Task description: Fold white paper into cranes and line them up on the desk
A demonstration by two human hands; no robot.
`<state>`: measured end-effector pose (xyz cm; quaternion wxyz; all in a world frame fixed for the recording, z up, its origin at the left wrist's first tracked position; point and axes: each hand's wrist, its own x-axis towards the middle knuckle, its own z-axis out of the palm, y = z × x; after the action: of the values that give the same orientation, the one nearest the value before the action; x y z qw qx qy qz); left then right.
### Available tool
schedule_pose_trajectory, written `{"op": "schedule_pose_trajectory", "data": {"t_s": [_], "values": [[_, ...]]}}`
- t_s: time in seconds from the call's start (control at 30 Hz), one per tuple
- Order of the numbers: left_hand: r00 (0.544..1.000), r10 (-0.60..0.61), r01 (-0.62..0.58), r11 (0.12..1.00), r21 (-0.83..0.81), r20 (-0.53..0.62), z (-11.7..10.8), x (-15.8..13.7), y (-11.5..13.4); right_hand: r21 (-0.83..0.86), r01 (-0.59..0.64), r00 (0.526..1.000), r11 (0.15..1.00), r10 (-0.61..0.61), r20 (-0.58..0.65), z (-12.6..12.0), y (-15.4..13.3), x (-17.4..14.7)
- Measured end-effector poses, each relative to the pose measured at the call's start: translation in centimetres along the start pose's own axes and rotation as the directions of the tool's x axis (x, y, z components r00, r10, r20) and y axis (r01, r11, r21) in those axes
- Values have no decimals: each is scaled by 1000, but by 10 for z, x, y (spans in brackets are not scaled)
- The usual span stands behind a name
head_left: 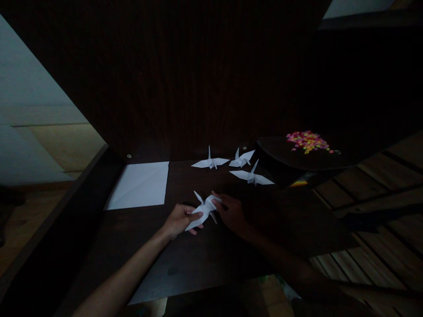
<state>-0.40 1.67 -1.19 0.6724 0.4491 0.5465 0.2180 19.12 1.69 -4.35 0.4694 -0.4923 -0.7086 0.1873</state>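
Observation:
Between my hands is a white folded paper crane (205,208), its wings spread and its two thin points sticking out to either side. My left hand (182,220) pinches the lower-left wing, thumb on top and fingers beneath. The upper-right wing is pinched by my right hand (230,212); part of that hand lies in shadow. Beyond the hands, three finished-looking paper cranes stand on the dark table: one crane (210,163) at the back, another crane (242,158) to its right, and a third crane (252,177) nearer to me.
White paper sheets (140,185) with a diagonal crease lie at the left of the dark table (158,255). A tall dark panel (185,79) rises behind. On a rounded shelf (274,149) at the right sits a pile of small colourful pieces (309,141). Wooden slats (390,176) are farther right.

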Motion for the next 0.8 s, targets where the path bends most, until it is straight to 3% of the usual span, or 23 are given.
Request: {"op": "schedule_pose_trajectory", "data": {"t_s": [0.2, 0.33, 0.47, 0.6, 0.7, 0.8], "values": [[993, -71, 68, 997, -35, -93, 3, -1, 2, -151, 187, 982, 971, -191, -11, 3, 7, -3], [993, -80, 78, 996, -35, -82, 4, -1, 2, -147, 186, 982, 971, -186, 13, 2, 6, -3], [995, -84, 82, 996, -24, -55, 1, 1, 1, -183, -58, 995, 981, 73, 74, -3, 2, 2], [1000, -24, 25, 993, 115, -13, -7, 2, 0, -61, -331, 928, 942, 336, 162, -5, 1, 8], [999, 52, -53, 948, 313, 12, -15, 1, 2, 97, -463, 871, 881, 431, 235, -4, 3, 10], [997, 79, -78, 883, 462, 16, -22, -2, 5, 152, -507, 853, 849, 468, 229, -3, 6, 12]]}}
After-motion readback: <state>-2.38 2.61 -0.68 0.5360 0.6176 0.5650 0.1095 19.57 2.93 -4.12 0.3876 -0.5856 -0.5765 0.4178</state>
